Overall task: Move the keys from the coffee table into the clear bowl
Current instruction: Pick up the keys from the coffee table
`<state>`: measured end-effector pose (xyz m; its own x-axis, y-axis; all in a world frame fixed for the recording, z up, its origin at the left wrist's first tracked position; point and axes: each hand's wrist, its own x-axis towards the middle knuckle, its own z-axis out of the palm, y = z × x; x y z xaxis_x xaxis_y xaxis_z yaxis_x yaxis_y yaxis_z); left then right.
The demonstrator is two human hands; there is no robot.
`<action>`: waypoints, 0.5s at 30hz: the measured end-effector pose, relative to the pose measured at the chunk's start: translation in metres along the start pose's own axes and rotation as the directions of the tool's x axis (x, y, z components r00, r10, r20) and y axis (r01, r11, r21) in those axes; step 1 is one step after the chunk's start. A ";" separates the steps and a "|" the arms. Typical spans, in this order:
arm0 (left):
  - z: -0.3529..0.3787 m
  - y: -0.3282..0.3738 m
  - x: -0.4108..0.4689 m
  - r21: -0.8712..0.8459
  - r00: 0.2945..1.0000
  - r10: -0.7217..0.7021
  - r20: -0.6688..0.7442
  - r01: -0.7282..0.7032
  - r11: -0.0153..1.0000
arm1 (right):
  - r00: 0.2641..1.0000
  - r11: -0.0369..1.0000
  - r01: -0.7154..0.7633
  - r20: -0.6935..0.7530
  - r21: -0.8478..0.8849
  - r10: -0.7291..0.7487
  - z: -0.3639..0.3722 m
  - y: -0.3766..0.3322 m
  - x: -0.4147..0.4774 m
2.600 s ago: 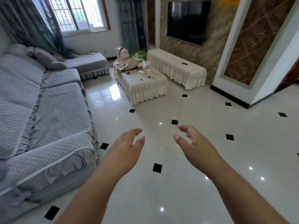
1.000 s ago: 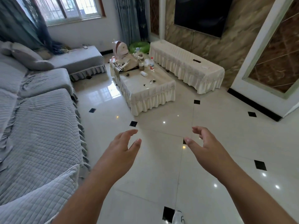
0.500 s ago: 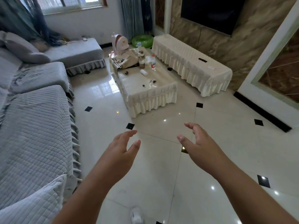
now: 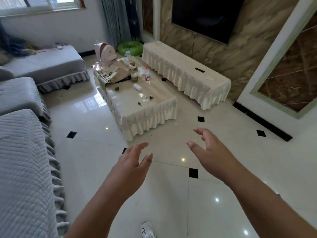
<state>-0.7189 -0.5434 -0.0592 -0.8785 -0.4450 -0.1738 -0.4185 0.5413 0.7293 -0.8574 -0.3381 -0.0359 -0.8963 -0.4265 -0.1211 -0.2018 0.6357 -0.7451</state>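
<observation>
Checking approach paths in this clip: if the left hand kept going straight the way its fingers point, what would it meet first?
Probably the near skirted edge of the coffee table. The left hand is open and empty over bare floor; depth is unclear from one view.

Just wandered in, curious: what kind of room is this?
Most likely a home living room: a grey quilted sofa, a wall-mounted television, and a cloth-covered coffee table between them.

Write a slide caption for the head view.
Two open hands, left hand and right hand, face the cream-skirted coffee table.
</observation>
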 end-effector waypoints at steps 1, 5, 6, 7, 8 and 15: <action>-0.005 -0.002 0.014 0.002 1.000 0.006 0.005 -0.006 1.000 | 1.000 1.000 0.003 -0.015 0.009 -0.003 0.003 -0.005 0.011; -0.020 -0.013 0.059 -0.005 0.999 0.027 0.016 -0.027 1.000 | 0.999 1.000 0.000 -0.052 0.024 0.001 0.018 -0.017 0.045; -0.022 -0.016 0.066 -0.021 0.999 0.030 0.018 -0.029 0.999 | 0.999 1.000 -0.006 -0.045 0.026 0.008 0.022 -0.018 0.050; -0.025 -0.018 0.073 -0.043 0.999 0.034 0.020 -0.033 0.999 | 0.999 1.000 -0.014 -0.039 0.026 0.015 0.026 -0.020 0.056; -0.028 -0.020 0.081 -0.064 0.999 0.040 0.024 -0.038 0.997 | 0.999 1.000 -0.020 -0.036 0.022 0.021 0.029 -0.022 0.063; -0.040 -0.027 0.143 -0.069 0.999 0.009 0.030 -0.007 0.998 | 1.000 1.000 -0.013 -0.003 -0.003 0.013 0.044 -0.030 0.128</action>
<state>-0.8240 -0.6499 -0.0770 -0.8889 -0.4182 -0.1872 -0.3954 0.4936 0.7746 -0.9492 -0.4402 -0.0576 -0.9000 -0.4163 -0.1289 -0.1913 0.6432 -0.7414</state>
